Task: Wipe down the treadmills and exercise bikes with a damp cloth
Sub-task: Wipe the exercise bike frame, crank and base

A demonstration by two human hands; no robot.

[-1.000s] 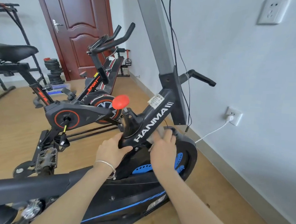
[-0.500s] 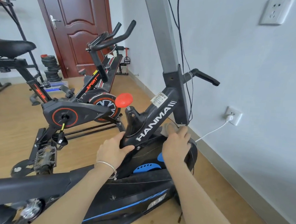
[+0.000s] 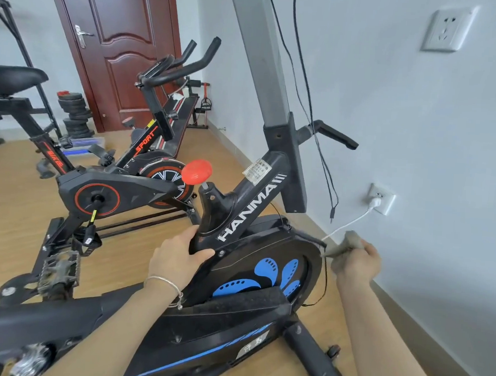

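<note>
A person's right hand (image 3: 359, 263), at the right of the view, has its fingers curled round a bunched grey cloth (image 3: 343, 247), whose loose corner meets the front rim of the black flywheel cover (image 3: 254, 248) on the nearest exercise bike (image 3: 252, 208). The left hand (image 3: 175, 259), with a silver bracelet (image 3: 164, 284) at the wrist, grips the bike's black upright tube just below a red knob (image 3: 197, 170), steadying the machine. The step in hand appears to be wiping this bike's flywheel cover, with the cloth at its outer edge. Next, the cloth likely needs to go back across the cover's blue-patterned side or up the frame, avoiding the thin black cables (image 3: 317, 134) hanging nearby and the white cord plugged into the wall socket (image 3: 385, 196). A second, red-trimmed bike (image 3: 118, 191) stands beyond to the left, in front of a dark red door (image 3: 118, 49).
</note>
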